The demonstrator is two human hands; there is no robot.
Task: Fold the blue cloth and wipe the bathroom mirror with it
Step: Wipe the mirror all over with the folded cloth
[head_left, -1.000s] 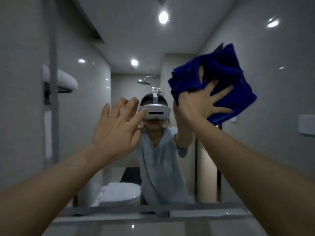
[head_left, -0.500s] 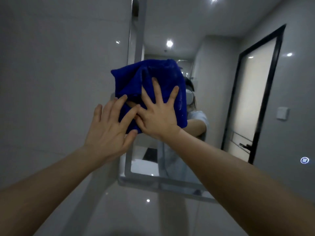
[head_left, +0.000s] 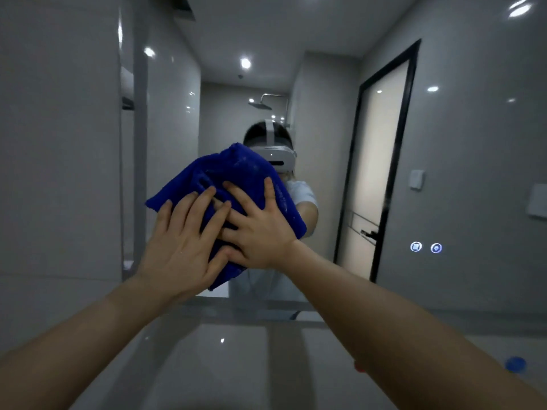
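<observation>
With fingers (head_left: 268, 190) splayed straight, pressing the folded blue cloth (head_left: 236, 170) flat against the bathroom mirror (head_left: 461, 143), near its lower-left corner. Centred on it with the right hand (head_left: 257, 232), overlapping its lower-left edge with the left hand (head_left: 180, 247); probably sweeps rightward next.

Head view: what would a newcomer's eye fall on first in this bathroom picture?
The bunched, deep-blue terry cloth at the centre, pressed against the large wall mirror by the left hand and the right hand, both flat with straight fingers. Next, the black-framed door reflected on the right, and two small glowing round icons low on the glass beside it.
</observation>
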